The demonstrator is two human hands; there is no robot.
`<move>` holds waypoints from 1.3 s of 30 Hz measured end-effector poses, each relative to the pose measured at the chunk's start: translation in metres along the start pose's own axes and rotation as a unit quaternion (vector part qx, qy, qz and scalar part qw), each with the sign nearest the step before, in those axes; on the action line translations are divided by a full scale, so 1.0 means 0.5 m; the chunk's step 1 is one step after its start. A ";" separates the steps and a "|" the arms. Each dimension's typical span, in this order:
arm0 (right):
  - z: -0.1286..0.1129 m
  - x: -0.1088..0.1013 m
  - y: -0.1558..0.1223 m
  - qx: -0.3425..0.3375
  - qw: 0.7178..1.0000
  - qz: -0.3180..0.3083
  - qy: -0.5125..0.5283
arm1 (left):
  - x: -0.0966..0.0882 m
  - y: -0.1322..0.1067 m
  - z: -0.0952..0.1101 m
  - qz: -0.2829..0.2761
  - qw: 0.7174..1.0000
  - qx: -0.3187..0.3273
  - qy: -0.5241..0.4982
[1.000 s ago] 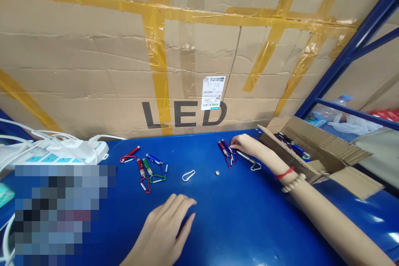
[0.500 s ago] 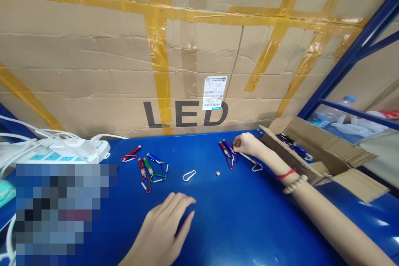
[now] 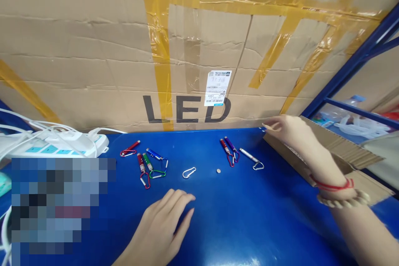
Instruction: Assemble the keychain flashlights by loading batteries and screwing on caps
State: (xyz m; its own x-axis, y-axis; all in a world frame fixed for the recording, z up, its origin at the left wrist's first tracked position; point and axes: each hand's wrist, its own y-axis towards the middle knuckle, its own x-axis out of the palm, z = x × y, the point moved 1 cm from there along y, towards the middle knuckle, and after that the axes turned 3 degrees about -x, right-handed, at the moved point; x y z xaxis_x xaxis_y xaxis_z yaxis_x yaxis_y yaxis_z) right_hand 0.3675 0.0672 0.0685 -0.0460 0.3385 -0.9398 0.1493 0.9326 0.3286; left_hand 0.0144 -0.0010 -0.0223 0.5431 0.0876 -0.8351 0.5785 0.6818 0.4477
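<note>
My left hand [image 3: 163, 220] rests on the blue table with fingers stretched and thumb apart, holding nothing. A silver carabiner [image 3: 188, 172] and a small round disc, perhaps a button cell [image 3: 218, 171], lie beyond it. At the right, my right hand [image 3: 289, 131] hovers over the open cardboard box [image 3: 286, 156], fingers loosely apart and holding nothing visible. The silver mini flashlight with a carabiner [image 3: 248, 156] lies left of that box, near a purple one [image 3: 230, 144] and a red one [image 3: 225, 146]. Hand and forearm hide the box's contents.
Red, green and blue mini flashlights with carabiners [image 3: 148, 162] lie at the left, near a white power strip [image 3: 71, 145] with cables. A large taped carton [image 3: 118, 70] walls off the back. Blue rack bars [image 3: 346, 66] stand at the right.
My right hand has left the silver flashlight, which stays on the table, and moved right to above the box. My left hand has hardly moved. The view has shifted slightly.
</note>
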 end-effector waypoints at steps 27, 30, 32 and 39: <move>-0.326 0.169 -0.106 -0.366 0.868 -0.202 0.267 | -0.005 -0.007 0.005 -0.026 1.000 -0.009 -0.015; -0.333 0.173 -0.109 -0.370 0.883 -0.183 0.222 | -0.009 -0.005 -0.001 0.008 1.000 0.009 -0.007; -0.317 0.163 -0.105 -0.364 0.895 -0.168 0.193 | -0.011 -0.002 -0.003 0.031 0.999 0.028 0.007; -0.051 0.019 -0.048 -0.109 0.993 0.011 0.048 | -0.018 0.008 0.009 0.096 0.990 0.082 0.057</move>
State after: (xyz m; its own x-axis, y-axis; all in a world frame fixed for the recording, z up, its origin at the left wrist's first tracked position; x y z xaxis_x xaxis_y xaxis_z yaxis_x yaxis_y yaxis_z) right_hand 0.3381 0.0513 0.0540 -0.1408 0.3598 -0.9223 -0.0651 0.9262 0.3713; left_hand 0.0148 -0.0025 -0.0116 0.5857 0.2930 -0.7557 0.5670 0.5182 0.6403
